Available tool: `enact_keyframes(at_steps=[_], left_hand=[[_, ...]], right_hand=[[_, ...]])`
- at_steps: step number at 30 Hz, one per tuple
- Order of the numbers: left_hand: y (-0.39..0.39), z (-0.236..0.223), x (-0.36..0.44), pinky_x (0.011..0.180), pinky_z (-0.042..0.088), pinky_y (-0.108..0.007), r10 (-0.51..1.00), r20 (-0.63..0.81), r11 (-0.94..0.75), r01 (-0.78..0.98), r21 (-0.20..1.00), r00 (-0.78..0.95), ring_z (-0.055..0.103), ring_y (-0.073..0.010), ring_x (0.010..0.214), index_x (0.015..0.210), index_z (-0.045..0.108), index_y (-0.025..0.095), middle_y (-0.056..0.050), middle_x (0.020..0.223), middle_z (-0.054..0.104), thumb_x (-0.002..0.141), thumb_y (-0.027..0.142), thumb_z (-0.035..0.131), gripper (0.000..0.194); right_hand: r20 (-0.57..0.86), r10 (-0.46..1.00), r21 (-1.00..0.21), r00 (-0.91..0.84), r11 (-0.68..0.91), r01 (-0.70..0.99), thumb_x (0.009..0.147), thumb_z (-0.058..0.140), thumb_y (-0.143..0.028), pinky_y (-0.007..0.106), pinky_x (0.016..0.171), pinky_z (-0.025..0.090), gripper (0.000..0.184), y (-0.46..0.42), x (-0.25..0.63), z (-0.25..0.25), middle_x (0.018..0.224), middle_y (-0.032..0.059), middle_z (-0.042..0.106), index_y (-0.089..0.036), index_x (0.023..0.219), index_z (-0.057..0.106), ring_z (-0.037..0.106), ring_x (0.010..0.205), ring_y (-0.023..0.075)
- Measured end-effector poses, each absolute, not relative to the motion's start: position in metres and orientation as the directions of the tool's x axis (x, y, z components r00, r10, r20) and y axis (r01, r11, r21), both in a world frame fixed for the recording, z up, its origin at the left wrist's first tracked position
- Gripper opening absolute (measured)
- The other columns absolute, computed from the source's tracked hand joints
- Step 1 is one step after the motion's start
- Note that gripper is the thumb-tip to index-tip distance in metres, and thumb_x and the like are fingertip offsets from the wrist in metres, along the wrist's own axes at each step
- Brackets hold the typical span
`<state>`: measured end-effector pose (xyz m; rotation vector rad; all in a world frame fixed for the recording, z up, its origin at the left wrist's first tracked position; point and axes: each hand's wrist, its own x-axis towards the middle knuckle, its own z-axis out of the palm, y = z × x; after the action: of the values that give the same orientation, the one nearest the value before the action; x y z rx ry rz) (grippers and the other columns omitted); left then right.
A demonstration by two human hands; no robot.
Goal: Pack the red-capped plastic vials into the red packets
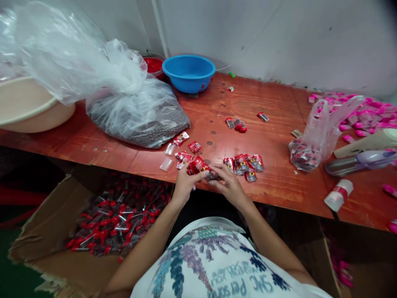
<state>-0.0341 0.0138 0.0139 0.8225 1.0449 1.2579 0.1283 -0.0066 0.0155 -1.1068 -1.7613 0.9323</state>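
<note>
White printed shirt (214, 260) fills the near edge as I look down. Beyond it, at the counter's near edge (279, 194), the red packet (199, 164) slants lengthwise, its right end toward me. I see the left hand (185, 183) nearly closed on it — thumb across the near side, fingers bent at its left. The right hand's fingers (230, 182) are drawn in, thumb close to them, around a dark lump (212, 177). So the packet sits between both hands — other packets (242, 164) lie to the right.
</note>
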Motion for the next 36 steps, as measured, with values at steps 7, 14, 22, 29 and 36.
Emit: enact_keyframes(at_steps=[7, 14, 22, 29, 36], left_hand=[[0.015, 0.014, -0.032, 0.046, 0.041, -0.019, 0.983, -0.182, 0.171, -0.372, 0.912, 0.007, 0.052, -0.0077, 0.048, 0.08, 0.061, 0.016, 0.002, 0.066, 0.063, 0.053, 0.022, 0.083, 0.035], [0.014, 0.013, -0.027, 0.048, 0.044, -0.018, 0.987, -0.149, 0.104, -0.442, 0.891, -0.068, 0.053, -0.0074, 0.051, 0.083, 0.06, 0.016, 0.002, 0.068, 0.062, 0.057, 0.022, 0.081, 0.034], [0.008, 0.009, -0.024, 0.044, 0.041, -0.019, 0.975, -0.212, 0.22, -0.353, 0.91, 0.062, 0.054, -0.0087, 0.048, 0.087, 0.063, 0.016, 0.001, 0.068, 0.063, 0.057, 0.025, 0.081, 0.036], [0.006, 0.005, -0.016, 0.043, 0.04, -0.015, 0.961, -0.25, 0.276, -0.434, 0.857, 0.119, 0.051, -0.0055, 0.048, 0.079, 0.061, 0.014, 0.004, 0.063, 0.06, 0.059, 0.022, 0.08, 0.028], [0.014, 0.008, -0.009, 0.051, 0.052, -0.023, 0.855, -0.389, 0.519, -0.547, 0.657, 0.343, 0.066, -0.0156, 0.066, 0.094, 0.066, 0.012, -0.007, 0.083, 0.07, 0.069, 0.026, 0.074, 0.03]], right_hand=[[0.214, 0.963, -0.944, -0.161, 0.246, 0.219, 0.077, 0.069, -0.024, 0.033, 0.083, 0.052, 0.037, -0.008, 0.129, 0.012, 0.113, 0.0042, 0.054, -0.031, 0.113, 0.063, 0.06, 0.093, 0.017], [0.208, 0.962, -0.937, -0.179, 0.249, 0.247, 0.079, 0.067, -0.023, 0.032, 0.086, 0.051, 0.033, -0.01, 0.128, 0.019, 0.114, 0.0044, 0.053, -0.03, 0.111, 0.064, 0.058, 0.101, 0.018], [0.121, 0.991, -0.986, -0.062, 0.127, 0.106, 0.074, 0.071, -0.028, 0.029, 0.073, 0.054, 0.051, -0.009, 0.122, 0.008, 0.118, 0.0053, 0.059, -0.029, 0.122, 0.054, 0.062, 0.082, 0.0154], [0.419, 0.906, -0.837, -0.06, 0.411, 0.362, 0.082, 0.065, -0.026, 0.03, 0.084, 0.05, 0.034, -0.011, 0.125, -0.002, 0.102, 0.0039, 0.066, -0.029, 0.115, 0.064, 0.061, 0.098, 0.0181], [0.425, 0.893, -0.851, 0.15, 0.338, 0.401, 0.084, 0.062, -0.028, 0.032, 0.079, 0.052, 0.022, -0.009, 0.154, -0.009, 0.097, 0.0044, 0.066, -0.025, 0.105, 0.069, 0.063, 0.089, 0.0178]])
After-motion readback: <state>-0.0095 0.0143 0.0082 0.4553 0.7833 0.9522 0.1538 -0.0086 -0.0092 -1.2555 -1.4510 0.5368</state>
